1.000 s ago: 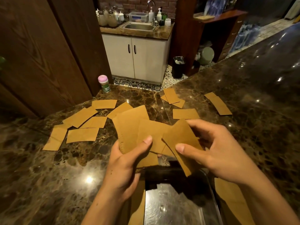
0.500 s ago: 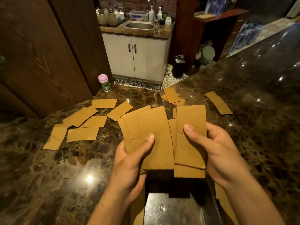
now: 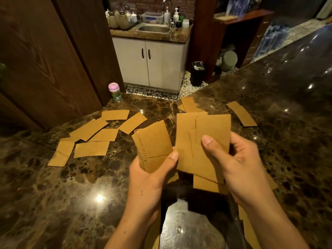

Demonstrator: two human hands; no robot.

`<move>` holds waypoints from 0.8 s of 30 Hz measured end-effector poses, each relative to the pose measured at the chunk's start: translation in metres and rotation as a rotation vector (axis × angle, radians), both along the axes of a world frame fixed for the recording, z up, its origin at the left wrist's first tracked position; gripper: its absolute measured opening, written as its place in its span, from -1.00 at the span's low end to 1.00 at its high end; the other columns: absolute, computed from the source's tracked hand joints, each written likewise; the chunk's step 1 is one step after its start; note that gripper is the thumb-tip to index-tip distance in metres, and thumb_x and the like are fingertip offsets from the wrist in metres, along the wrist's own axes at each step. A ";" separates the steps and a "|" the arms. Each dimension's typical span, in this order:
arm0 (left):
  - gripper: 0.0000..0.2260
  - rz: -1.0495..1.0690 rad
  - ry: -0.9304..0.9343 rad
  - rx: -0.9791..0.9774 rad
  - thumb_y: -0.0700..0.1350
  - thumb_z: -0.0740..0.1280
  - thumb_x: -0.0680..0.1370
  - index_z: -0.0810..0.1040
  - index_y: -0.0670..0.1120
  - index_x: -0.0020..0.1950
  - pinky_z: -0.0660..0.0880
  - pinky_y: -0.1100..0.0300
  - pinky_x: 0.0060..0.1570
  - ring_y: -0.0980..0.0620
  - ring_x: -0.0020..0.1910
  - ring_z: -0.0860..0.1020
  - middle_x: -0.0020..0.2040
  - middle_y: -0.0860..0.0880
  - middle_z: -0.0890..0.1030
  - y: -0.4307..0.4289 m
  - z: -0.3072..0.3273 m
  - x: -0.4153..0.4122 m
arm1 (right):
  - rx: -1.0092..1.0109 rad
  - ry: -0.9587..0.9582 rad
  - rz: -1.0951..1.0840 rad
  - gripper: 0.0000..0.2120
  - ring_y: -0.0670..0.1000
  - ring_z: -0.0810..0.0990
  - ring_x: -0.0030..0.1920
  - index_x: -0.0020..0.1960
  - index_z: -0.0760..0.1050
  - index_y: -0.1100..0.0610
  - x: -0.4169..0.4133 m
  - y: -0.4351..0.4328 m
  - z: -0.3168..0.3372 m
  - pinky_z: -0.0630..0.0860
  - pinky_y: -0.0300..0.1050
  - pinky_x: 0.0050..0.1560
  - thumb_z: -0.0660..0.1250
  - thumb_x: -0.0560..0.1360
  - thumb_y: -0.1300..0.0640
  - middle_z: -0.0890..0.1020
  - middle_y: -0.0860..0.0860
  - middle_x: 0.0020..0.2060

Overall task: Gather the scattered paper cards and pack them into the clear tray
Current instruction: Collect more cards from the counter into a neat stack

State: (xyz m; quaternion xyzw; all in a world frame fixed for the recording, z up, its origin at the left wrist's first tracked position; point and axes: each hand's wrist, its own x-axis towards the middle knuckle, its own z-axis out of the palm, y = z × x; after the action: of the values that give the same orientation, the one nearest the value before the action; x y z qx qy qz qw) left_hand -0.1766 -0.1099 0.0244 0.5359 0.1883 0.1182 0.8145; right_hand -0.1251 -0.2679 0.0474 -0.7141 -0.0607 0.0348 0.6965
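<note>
The job is only partly done. The left hand (image 3: 149, 178) is pinching a small pack of cards (image 3: 152, 139), with the thumb on top and the fingers hidden behind. The right hand (image 3: 240, 168) is pinching a bigger bunch (image 3: 206, 141) the same way, thumb in front, and those cards are still a bit crooked. The two bunches are sitting side by side, just touching near the left thumb.

The clear tray (image 3: 188, 230) is lying right under both hands, closer to the person. The part that shows is looking bare, so I think no cards are packed yet. Lots of cards are still waiting on the tabletop (image 3: 53, 203): a big scatter (image 3: 91, 141) far out past the left hand, a few (image 3: 188, 105) straight beyond both hands, one long one (image 3: 241, 114) out past the right hand, and some (image 3: 249, 230) peeking out below the right wrist.

A moment ago the held cards were spread wide and lapping over each other in one messy fan. Now they are being split into two neater packs, and the left one is squared up and shorter. The loose cards on the tabletop have not moved.
</note>
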 end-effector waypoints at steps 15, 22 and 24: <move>-0.63 -0.238 0.113 -0.294 -0.18 0.49 0.45 0.58 -0.20 0.24 0.65 0.07 -0.15 -0.16 0.00 0.71 0.07 -0.22 0.72 -0.005 0.004 -0.011 | -0.192 -0.167 0.109 -0.81 -0.11 0.68 0.07 0.16 0.65 -0.05 0.001 0.008 0.005 0.58 -0.25 0.04 0.39 0.56 0.00 0.70 -0.08 0.04; -0.73 -0.305 0.022 -0.244 -0.33 0.42 0.33 0.66 -0.19 0.01 0.64 0.02 -0.29 -0.22 -0.28 0.69 -0.14 -0.31 0.70 0.010 0.003 -0.011 | -0.233 -0.276 0.277 -0.93 -0.21 0.66 -0.13 0.02 0.64 0.00 0.019 -0.002 0.031 0.50 -0.40 -0.15 0.37 0.58 0.08 0.68 -0.25 -0.19; -0.73 -0.284 -0.001 -0.247 -0.35 0.42 0.34 0.64 -0.24 0.04 0.63 0.04 -0.30 -0.22 -0.31 0.67 -0.17 -0.33 0.68 0.009 0.004 -0.010 | -0.173 -0.282 0.264 -0.92 -0.24 0.66 -0.17 0.03 0.63 0.03 0.020 -0.006 0.031 0.51 -0.41 -0.18 0.36 0.58 0.11 0.69 -0.26 -0.21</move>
State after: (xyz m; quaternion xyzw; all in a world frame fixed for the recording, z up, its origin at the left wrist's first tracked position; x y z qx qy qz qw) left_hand -0.1863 -0.1009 0.0288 0.4529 0.1233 -0.0216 0.8827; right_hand -0.1054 -0.2738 0.0783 -0.7550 -0.2475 0.0304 0.6065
